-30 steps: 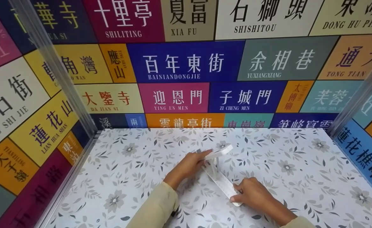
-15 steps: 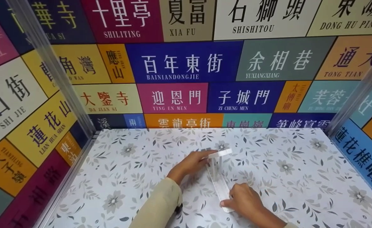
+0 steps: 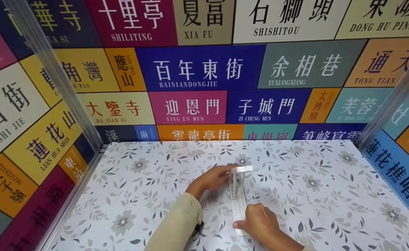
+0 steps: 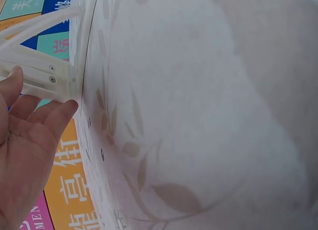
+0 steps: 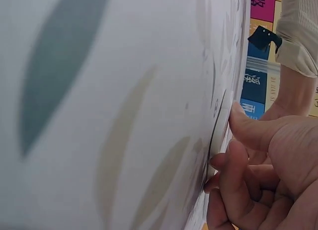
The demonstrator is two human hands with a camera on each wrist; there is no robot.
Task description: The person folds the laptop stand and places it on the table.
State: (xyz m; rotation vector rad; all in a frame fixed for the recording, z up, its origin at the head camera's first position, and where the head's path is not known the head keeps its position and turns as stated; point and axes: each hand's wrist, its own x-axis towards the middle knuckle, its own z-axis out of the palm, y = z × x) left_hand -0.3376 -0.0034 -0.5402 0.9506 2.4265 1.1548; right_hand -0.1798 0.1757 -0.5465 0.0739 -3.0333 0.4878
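Just below the middle of the head view, a white plastic stand (image 3: 239,205) is on the counter (image 3: 162,167), its long flat base running from the centre down towards the bottom edge. A short crosspiece (image 3: 242,168) tops its raised part at the far end, with slim struts below it. At the upper left of the left wrist view, two small screws (image 4: 52,73) show in its pale plastic, near curved arms (image 4: 44,24).

By the stand's far end, the left hand (image 3: 215,177) holds it, thumb on one face and fingers on the other. Lower and further right in the head view, the right hand (image 3: 261,220) pinches the near end, the thumb along the base and the other fingers bent in.

A beige sleeve (image 3: 176,221) covers the left forearm at bottom centre, with a dark object (image 5: 263,38) at its cuff, clearest at the upper right of the right wrist view.

Grey flowers and leaves pattern the white counter. Across the top of the head view stands a wall (image 3: 204,66) of coloured panels lettered BAINIANDONGJIE, YING EN MEN and ZI CHENG MEN, among others. Silvery posts (image 3: 60,80) slant at the left and right corners.
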